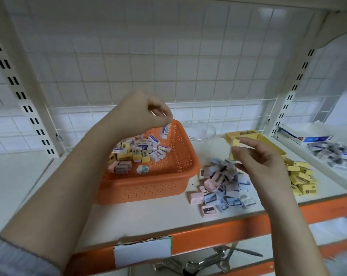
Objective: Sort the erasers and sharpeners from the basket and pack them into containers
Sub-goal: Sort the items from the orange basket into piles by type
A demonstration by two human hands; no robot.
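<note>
1. The left hand [148, 112], at the centre of the frame, hangs above the far edge of the orange basket [148, 182] with its fingers curled; it pinches one white-and-blue eraser [164, 131] by its top end.
2. That eraser hangs with its long axis close to upright, its lower end pointing down into the basket.
3. The right hand [256, 162], right of centre, has loosely bent fingers and holds a small yellow eraser [236, 142] at its fingertips; the grip itself is partly hidden.
4. The yellow eraser sits just in front of one open yellow box [246, 135], and its long axis cannot be told.
5. The basket holds a heap of small boxed pieces [138, 150] bunched toward its left and far side, white-blue, yellow and pink; they are too many and too overlapped to count. One round white-green piece [143, 169] lies apart near the front.
6. Right of the basket lies a loose pile of pink and blue sharpeners [222, 186], pointing every way, well over a dozen.
7. Further right lies a pile of yellow erasers [302, 180], count unclear.
8. One clear glass bowl [200, 132] stands behind the basket, beside the yellow box.
9. Everything rests on a white shelf [158, 216] with an orange front edge.
</note>
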